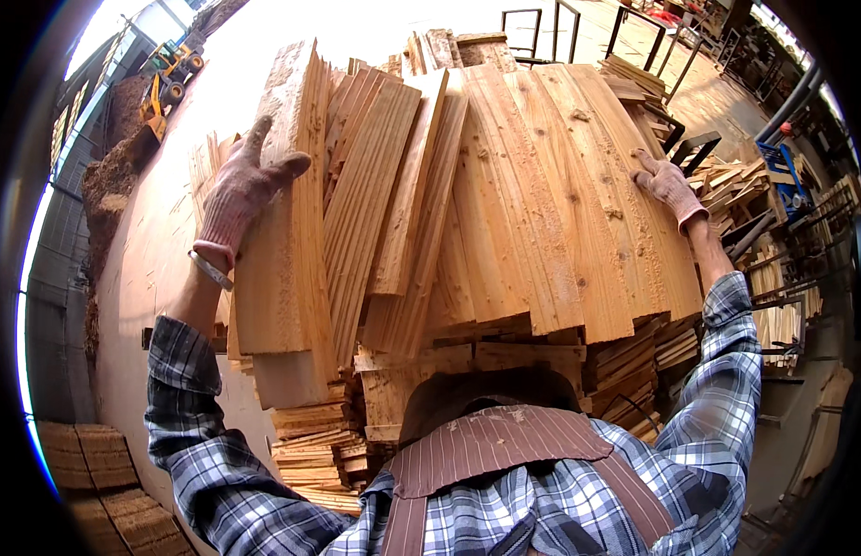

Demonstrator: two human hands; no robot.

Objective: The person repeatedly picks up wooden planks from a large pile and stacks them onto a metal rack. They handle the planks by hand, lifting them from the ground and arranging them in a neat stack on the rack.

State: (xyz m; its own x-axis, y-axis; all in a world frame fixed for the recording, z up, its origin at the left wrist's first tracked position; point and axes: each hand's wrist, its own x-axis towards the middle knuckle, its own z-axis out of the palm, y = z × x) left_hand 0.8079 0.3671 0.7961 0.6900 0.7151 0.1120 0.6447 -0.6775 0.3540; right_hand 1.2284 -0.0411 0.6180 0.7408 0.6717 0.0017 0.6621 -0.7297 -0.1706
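Observation:
Both my hands wear pale, dirty knit gloves. My left hand (pixel 238 190) lies against the left edge of a stack of upright wooden boards (pixel 268 250), thumb and one finger stretched apart; its other fingers are hard to make out. My right hand (pixel 671 192) rests flat against the far right board of a fanned row of overlapping wide planks (pixel 551 185), fingers extended. Between the hands, several narrower boards (pixel 375 176) lean at a tilt, their edges showing. Knots and rough patches mark the planks.
Stacked cut boards (pixel 315 445) lie beneath the planks. Dark metal frames (pixel 634 37) stand at the far right, with scrap wood (pixel 727 190) beside a blue object (pixel 785 176). Bundled wood blocks (pixel 88 459) sit lower left. A yellow loader (pixel 166 79) stands far left.

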